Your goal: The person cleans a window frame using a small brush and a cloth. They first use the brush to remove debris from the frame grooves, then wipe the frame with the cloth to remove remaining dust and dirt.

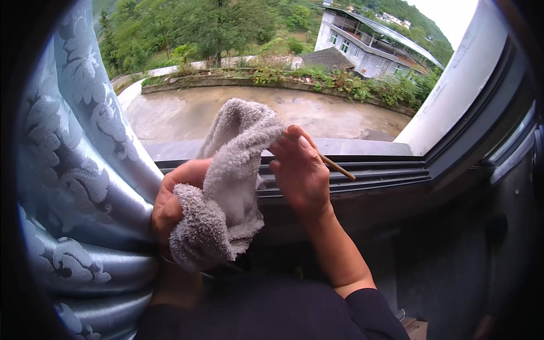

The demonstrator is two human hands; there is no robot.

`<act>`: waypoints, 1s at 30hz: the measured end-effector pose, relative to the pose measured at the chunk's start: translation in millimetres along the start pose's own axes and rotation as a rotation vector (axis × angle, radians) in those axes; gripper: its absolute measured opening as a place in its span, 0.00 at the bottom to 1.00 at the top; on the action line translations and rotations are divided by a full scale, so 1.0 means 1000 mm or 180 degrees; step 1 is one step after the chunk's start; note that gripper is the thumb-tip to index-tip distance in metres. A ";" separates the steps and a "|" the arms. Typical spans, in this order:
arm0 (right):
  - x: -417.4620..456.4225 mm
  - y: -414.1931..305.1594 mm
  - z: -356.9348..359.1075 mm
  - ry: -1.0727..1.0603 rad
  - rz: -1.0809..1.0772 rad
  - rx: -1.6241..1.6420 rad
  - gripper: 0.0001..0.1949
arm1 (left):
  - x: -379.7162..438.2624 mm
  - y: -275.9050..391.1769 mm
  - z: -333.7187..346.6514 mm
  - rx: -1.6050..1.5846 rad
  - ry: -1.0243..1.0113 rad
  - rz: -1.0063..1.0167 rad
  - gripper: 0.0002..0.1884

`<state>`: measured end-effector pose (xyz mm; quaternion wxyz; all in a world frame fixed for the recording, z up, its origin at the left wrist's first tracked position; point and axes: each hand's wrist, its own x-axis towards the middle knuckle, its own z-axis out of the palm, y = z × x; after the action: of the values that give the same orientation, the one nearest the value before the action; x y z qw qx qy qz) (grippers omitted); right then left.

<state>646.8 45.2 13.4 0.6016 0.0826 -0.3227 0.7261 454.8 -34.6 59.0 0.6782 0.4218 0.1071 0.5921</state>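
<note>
A crumpled grey terry cloth (233, 182) hangs between my two hands, above the sill of an open window. My left hand (170, 208) grips the bunched lower left part of the cloth, and folds of it hide some of the fingers. At the cloth's upper right corner, my right hand (301, 170) has its fingertips closed around a thin wooden stick (338, 166). The stick's free end points down to the right, over the dark window track (382, 175). Its other end is hidden by the fingers and the cloth.
A shiny pale blue patterned curtain (80, 182) drapes close beside my left hand. To the right rises the dark window frame (471, 110). Outside lie a wet concrete yard (238, 102), a planted low wall and a building (361, 46). A cardboard box (415, 329) is low at the right.
</note>
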 end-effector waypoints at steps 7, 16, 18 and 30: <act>-0.013 -0.084 -0.002 -0.0320 -0.0700 0.0167 0.19 | 0.011 -0.027 -0.006 0.0398 -0.0074 0.0284 0.27; -0.059 -0.183 0.023 0.0590 -0.1667 -0.1058 0.20 | 0.015 -0.070 0.004 -0.1922 0.0621 -0.0997 0.20; -0.061 -0.185 0.004 0.0868 -0.1969 -0.2009 0.18 | 0.017 -0.073 0.004 -0.2032 0.0280 -0.0833 0.25; -0.139 -0.194 -0.035 0.1727 -0.1376 -0.3463 0.13 | 0.118 -0.055 0.069 -0.0489 -0.0465 0.0329 0.32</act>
<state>872.3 -35.9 -12.8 0.7504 -0.3576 -0.4572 0.3162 571.1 43.2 104.7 0.6831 0.4156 -0.0101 0.6004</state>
